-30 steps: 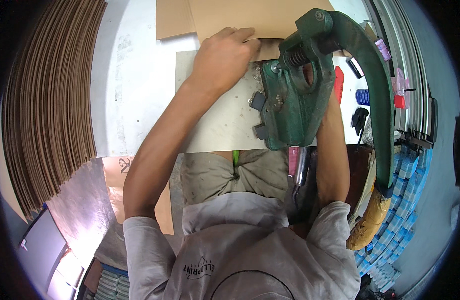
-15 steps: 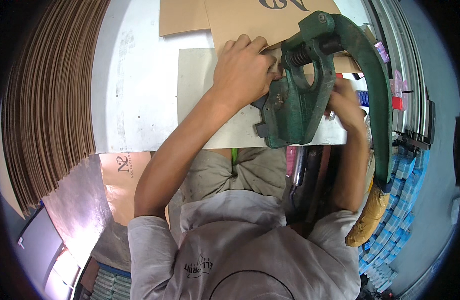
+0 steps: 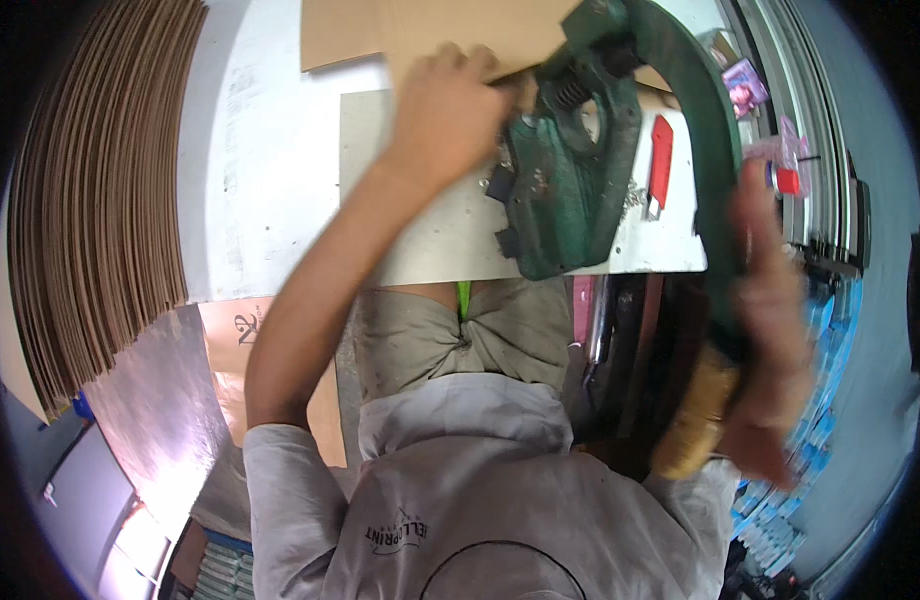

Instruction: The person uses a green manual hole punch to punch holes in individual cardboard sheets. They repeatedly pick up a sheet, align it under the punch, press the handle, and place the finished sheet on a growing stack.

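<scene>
The right hand (image 3: 764, 225) has swung right, beside the green lever (image 3: 715, 140); the left hand (image 3: 450, 112) overlaps the brown sheet (image 3: 480, 25). Through blur, I can't tell either grip.

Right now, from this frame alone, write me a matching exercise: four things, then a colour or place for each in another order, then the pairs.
1. press body
2. utility knife
3. stack of brown sheets
4. wrapped lever end

A. yellowish
B. far left of the picture
C. green
D. red

Pairs: 1-C; 2-D; 3-B; 4-A
</scene>
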### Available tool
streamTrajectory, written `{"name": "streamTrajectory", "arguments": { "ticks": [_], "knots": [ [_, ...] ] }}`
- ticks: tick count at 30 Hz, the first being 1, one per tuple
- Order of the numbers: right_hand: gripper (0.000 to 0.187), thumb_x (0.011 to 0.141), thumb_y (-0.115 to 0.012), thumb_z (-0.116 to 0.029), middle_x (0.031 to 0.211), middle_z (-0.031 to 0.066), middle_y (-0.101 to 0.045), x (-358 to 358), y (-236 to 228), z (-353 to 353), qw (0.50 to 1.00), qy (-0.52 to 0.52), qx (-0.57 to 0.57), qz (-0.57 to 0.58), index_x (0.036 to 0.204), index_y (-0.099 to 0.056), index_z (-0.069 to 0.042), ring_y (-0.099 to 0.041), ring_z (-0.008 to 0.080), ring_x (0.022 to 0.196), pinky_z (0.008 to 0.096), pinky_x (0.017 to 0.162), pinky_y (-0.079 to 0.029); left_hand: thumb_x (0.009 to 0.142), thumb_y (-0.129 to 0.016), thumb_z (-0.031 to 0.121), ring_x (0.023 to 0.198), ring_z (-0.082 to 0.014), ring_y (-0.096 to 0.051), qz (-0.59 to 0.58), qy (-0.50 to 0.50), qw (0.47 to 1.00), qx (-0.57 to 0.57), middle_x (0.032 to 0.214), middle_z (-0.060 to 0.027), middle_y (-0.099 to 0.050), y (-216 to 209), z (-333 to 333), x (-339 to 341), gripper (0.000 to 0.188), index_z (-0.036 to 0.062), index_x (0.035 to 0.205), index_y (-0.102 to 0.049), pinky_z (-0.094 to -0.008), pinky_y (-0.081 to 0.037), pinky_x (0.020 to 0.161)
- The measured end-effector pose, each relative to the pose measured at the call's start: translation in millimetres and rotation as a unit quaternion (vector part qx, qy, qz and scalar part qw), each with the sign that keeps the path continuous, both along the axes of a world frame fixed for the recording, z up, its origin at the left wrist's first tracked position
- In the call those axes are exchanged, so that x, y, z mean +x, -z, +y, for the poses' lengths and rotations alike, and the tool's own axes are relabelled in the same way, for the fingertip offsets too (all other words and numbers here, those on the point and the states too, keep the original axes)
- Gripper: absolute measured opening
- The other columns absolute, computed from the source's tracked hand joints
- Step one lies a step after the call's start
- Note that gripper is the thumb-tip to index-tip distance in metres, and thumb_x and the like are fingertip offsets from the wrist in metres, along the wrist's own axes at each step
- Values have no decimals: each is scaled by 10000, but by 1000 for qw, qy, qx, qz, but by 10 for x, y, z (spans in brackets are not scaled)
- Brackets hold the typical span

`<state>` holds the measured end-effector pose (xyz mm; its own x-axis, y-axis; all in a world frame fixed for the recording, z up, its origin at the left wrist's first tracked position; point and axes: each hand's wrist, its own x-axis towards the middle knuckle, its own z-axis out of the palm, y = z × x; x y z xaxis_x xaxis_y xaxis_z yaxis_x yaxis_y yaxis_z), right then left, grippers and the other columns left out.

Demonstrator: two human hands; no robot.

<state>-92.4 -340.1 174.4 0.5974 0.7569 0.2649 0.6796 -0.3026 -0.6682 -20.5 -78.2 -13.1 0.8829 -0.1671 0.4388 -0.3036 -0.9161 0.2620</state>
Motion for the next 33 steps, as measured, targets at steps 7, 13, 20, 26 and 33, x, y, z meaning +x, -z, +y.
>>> {"name": "streamTrajectory", "arguments": {
  "ticks": [7, 13, 20, 26, 33],
  "knots": [
    [267, 1008, -688, -127, 1062, 70, -719, 1060, 1222, -442, 967, 247, -53, 10, 1253, -689, -21, -664, 121, 901, 259, 815, -522, 994, -656, 107, 897, -221, -696, -161, -107, 921, -337, 1017, -112, -736, -275, 357, 174, 142, 34, 1031, -772, -338, -552, 789],
    [175, 879, -741, -80, 861, 120, -716, 1003, 1672, -129, 923, 347, -94, 140, 975, -730, 66, -665, 161, 768, 309, 739, -528, 1040, -661, 148, 844, -122, -666, -311, -145, 793, -503, 972, -118, -712, -420, 190, 233, 232, -65, 1129, -629, -251, -537, 724],
    [382, 831, -780, -59, 1014, 198, -730, 1141, 1824, -215, 954, 215, -192, 81, 1164, -657, 81, -718, 250, 928, 369, 847, -548, 1019, -699, 157, 834, -194, -737, -130, -114, 693, -700, 1007, -161, -709, -25, -142, 189, 232, -18, 1076, -558, -300, -631, 665],
    [416, 867, -733, 21, 1208, 190, -710, 1210, 1899, -356, 956, 188, -191, 121, 1260, -614, 84, -690, 234, 1114, 373, 985, -531, 933, -822, 257, 585, -93, -630, 171, -193, 849, -461, 802, -114, -719, 169, 247, -145, 318, -9, 843, -672, -312, -490, 520],
    [414, 958, -723, -66, 1261, 117, -693, 1346, 1990, -221, 969, 186, -17, 162, 1326, -583, 61, -654, 168, 1137, 349, 1005, -511, 846, -834, 162, 1120, -333, -657, -158, -33, 985, -60, 1209, -140, -714, -118, 924, -18, 292, 46, 1067, -683, -416, -525, 887]
  ]
}}
